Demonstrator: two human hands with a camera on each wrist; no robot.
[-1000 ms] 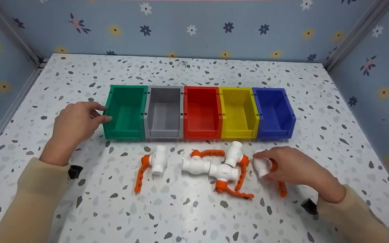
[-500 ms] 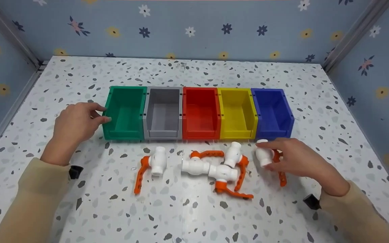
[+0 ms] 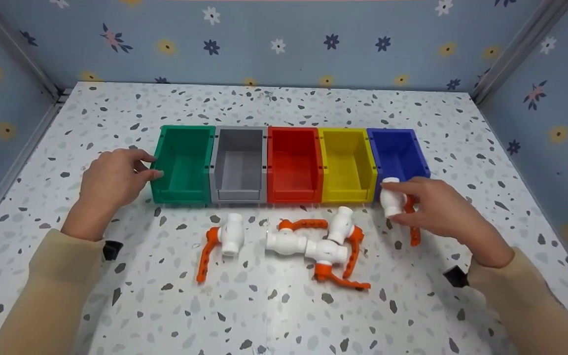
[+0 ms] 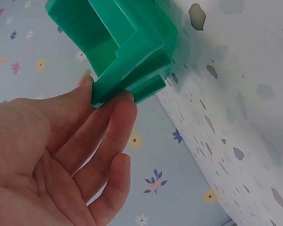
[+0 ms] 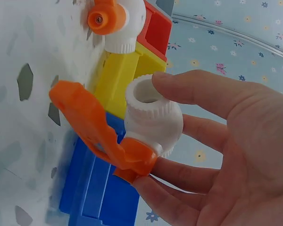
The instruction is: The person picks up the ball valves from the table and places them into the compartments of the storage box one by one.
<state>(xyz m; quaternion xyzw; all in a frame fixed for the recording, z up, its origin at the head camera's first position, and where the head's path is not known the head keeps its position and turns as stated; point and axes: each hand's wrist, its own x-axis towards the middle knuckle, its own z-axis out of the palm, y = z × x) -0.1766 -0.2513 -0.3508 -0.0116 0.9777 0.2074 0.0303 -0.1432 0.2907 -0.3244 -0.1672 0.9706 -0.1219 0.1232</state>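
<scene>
My left hand [image 3: 111,180] pinches the left side rim of a green bin [image 3: 181,197] between thumb and fingers. The left wrist view shows the thumb on the inner face of that rim [image 4: 111,87]. My right hand [image 3: 437,204] holds a white PVC ball valve [image 3: 391,198] with an orange lever, raised in front of the blue bin [image 3: 419,165]. In the right wrist view, the thumb lies on the rim of the valve body [image 5: 153,117] and fingers reach behind it. Its orange lever [image 5: 87,120] points away from the palm.
Grey [image 3: 239,196], red [image 3: 295,197] and yellow [image 3: 348,196] bins stand between green and blue. One valve [image 3: 233,234] lies apart at left. Three others, a left one [image 3: 286,243], a lower one [image 3: 327,252] and an upper one [image 3: 340,224], lie clustered on the speckled table.
My right hand has lifted the ball valve off its place right of the cluster and carried it away from me, up to the blue bin's front. The left hand stays on the green bin.
</scene>
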